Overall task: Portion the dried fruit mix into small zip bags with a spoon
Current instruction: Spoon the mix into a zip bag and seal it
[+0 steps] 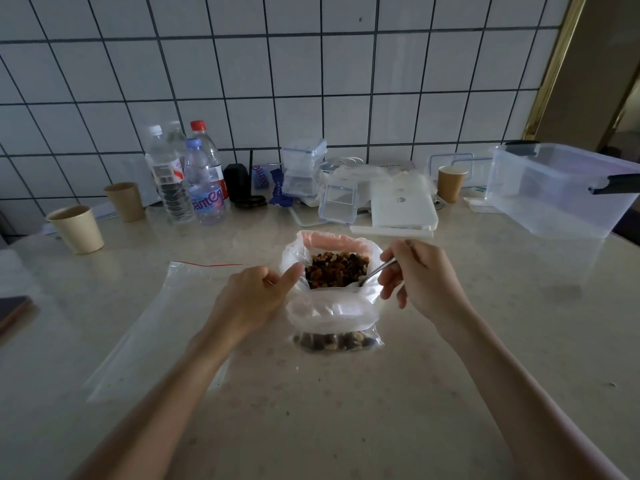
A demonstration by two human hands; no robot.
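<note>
Surface: I see a pale stone-look counter (450,393) against a white tiled wall (311,81) with dark grout.
Big bag: I see an open plastic bag (294,251) at centre, rim rolled down, holding the dried fruit mix (336,270).
Small bag: just at its 6 o'clock, touching it, a small zip bag (337,336) has some mix in the bottom and its top folded over.
Spare bag: one flat zip bag (162,317) with a red strip lies at 9 o'clock.
Left hand: my left hand (252,299) has its fingers curled on the big bag's left rim, thumb out.
Right hand: my right hand (422,275) pinches a metal spoon (375,271), whose tip is in the mix.
Cups: I count three paper cups, two at 10 o'clock (78,230), one at 1 o'clock.
Bottles: three plastic bottles (204,181) at 11 o'clock.
Tub: one large clear tub (561,192) at 2 o'clock; small clear boxes (303,168) at 12 o'clock, number unclear.
</note>
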